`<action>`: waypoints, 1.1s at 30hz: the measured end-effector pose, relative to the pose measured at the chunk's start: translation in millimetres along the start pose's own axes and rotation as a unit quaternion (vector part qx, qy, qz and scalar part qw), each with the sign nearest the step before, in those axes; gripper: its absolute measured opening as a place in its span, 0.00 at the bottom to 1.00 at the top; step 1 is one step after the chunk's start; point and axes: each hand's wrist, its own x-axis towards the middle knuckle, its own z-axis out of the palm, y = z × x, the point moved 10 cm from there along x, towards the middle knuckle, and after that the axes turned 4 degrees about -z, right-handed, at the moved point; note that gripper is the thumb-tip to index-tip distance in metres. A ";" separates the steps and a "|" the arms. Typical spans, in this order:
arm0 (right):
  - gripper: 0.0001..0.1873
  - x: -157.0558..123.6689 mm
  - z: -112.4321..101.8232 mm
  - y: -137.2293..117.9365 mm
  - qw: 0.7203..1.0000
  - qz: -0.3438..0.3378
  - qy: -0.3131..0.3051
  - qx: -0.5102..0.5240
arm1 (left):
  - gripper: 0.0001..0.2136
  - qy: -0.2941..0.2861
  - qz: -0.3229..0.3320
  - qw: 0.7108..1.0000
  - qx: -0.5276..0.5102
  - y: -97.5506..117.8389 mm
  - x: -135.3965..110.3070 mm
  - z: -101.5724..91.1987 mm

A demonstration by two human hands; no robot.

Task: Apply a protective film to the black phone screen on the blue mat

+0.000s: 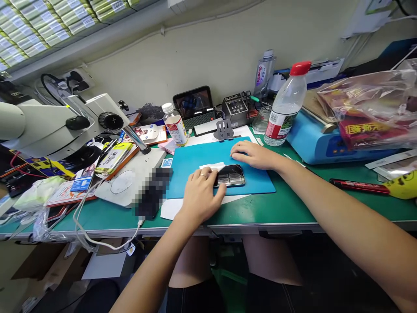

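Work mat [192, 167] was turquoise blue, phone [232, 175] glossy black, tissue [213, 166] white, table top [286, 204] green, far bottle [285, 106] clear with red cap [300, 68] and red-and-white label [275, 126], right machine [319, 141] light blue, left microscope [48, 124] off-white with black knobs [110, 121].

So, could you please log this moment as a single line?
left hand: grips phone end | right hand: flat on blue mat | white wipe: beside left hand
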 end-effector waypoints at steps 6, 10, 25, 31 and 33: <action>0.38 -16.4 14.6 -11.1 0.985 0.056 -0.154 -0.050 | 0.21 0.006 -0.004 1.000 0.014 -23.6 -21.2 -7.4; 0.40 -19.7 20.3 -22.4 0.980 0.042 -0.174 -0.085 | 0.22 -0.008 0.001 1.000 -0.009 -13.6 -18.4 -3.6; 0.41 -18.6 19.1 -19.3 0.987 0.059 -0.139 -0.059 | 0.21 -0.041 0.035 0.999 -0.004 8.0 4.2 5.4; 0.37 -17.6 20.9 -18.8 0.987 0.036 -0.144 -0.064 | 0.24 -0.042 -0.007 0.999 0.023 -20.7 -12.5 -0.3; 0.36 -16.4 22.4 -17.6 0.987 0.029 -0.143 -0.068 | 0.23 -0.052 -0.004 0.998 0.034 -5.2 -5.6 4.3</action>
